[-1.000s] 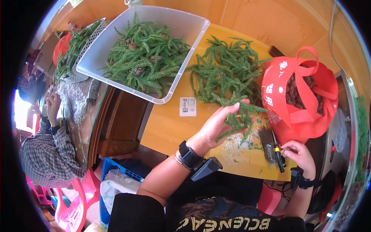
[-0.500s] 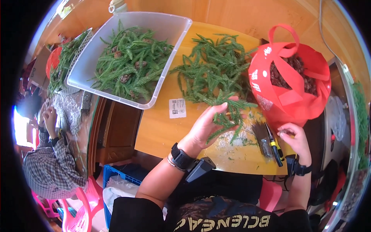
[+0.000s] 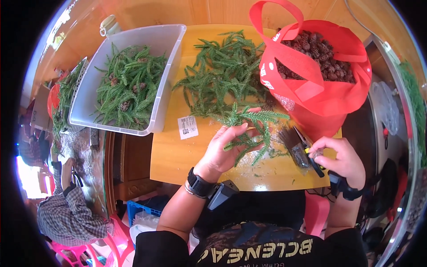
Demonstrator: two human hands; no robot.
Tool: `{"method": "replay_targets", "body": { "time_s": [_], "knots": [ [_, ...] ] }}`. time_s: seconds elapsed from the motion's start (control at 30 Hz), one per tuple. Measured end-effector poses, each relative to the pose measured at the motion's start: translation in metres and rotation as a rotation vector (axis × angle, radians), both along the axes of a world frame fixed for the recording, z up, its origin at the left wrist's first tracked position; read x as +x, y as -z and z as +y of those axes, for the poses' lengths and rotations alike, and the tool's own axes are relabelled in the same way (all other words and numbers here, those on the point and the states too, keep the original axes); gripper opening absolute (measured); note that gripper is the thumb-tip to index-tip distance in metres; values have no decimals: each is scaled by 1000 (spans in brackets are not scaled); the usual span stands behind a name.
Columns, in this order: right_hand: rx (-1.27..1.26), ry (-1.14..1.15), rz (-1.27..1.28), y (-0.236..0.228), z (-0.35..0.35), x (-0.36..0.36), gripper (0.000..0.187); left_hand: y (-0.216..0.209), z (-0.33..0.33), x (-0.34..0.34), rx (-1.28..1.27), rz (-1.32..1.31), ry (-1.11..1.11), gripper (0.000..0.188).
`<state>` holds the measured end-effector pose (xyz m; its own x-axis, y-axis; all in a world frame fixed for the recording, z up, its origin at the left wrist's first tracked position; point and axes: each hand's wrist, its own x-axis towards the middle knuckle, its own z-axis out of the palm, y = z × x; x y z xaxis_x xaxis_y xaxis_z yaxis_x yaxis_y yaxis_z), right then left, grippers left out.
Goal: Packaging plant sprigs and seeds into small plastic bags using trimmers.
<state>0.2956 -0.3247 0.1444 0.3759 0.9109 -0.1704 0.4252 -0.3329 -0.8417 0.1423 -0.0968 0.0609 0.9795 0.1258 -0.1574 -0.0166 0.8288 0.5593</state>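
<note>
My left hand [image 3: 226, 147] is closed around the stem of a green artificial pine sprig [image 3: 258, 116], whose branches fan out past the fingertips. At the right, my right hand [image 3: 340, 160] pinches a small brownish thing between thumb and forefinger; it is mostly covered by the fingers, so I cannot make out its kind. Just beside those fingertips lie pliers [image 3: 316, 167] with black and yellow handles. Against them rests a bundle of thin dark wires [image 3: 295, 149] in clear wrap. Behind my left hand, a heap of loose pine sprigs [image 3: 224, 73] covers the yellow table [image 3: 178, 164].
A clear plastic bin [image 3: 172, 66] at the left holds sprigs with pine cones attached. A red bag [image 3: 307, 118] full of brown pine cones [image 3: 318, 53] stands at the back right. A white label [image 3: 187, 127] lies on the table. A co-worker in a checked sleeve [image 3: 73, 213] sits far left.
My right hand has turned and come slightly left, nearer the pliers and wires. My left hand still holds the sprig. The view has shifted, showing more of the bag's cones.
</note>
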Motion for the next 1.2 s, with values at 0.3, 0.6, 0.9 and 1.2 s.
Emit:
{"method": "replay_targets", "body": {
  "time_s": [0.3, 0.6, 0.9, 1.2],
  "knots": [
    [358, 122, -195, -6, 26, -21, 22, 20, -6, 0, -7, 10, -96, 35],
    [208, 250, -345, 13, -17, 18, 18, 15, -7, 0, -27, 59, -93, 30],
    [16, 63, -783, 13, -22, 24, 17, 20, -4, 0, -2, 29, -114, 28],
    [103, 196, -709, 28, -22, 62, 19, 15, -8, 1, -19, 49, -123, 21]
  ]
}}
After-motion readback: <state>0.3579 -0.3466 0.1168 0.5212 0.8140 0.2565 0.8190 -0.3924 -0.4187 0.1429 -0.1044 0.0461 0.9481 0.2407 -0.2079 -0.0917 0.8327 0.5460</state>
